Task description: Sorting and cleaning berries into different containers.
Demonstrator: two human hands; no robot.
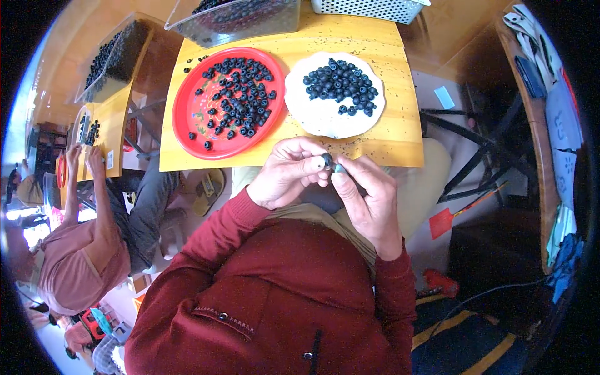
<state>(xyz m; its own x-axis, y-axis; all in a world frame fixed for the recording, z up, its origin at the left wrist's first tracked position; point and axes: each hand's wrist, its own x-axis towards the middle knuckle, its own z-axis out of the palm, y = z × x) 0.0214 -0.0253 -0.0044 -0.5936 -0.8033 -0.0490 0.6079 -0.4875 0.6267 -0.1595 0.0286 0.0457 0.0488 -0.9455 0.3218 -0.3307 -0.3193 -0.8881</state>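
Above my lap, just in front of the table edge, my two hands meet. My left hand [284, 174] is closed, pinching a small round black piece [327, 160] between thumb and fingers. Beside it, my right hand [373, 199] is closed on a small blue-green object [339, 168], mostly hidden by the fingers. Beyond my left hand lies a red oval tray [187, 134] with many loose round black pieces [240, 103], several showing a hole or ring. A white scalloped plate [319, 122] to its right bears a heap of similar pieces [340, 81].
Dark crumbs speckle the yellow wooden table [400, 112]. At its far side stand a clear bin [250, 28] of black pieces and a white perforated basket [369, 9]. A co-worker [87, 256] sits at another table on the left. A red dustpan [441, 223] lies at right.
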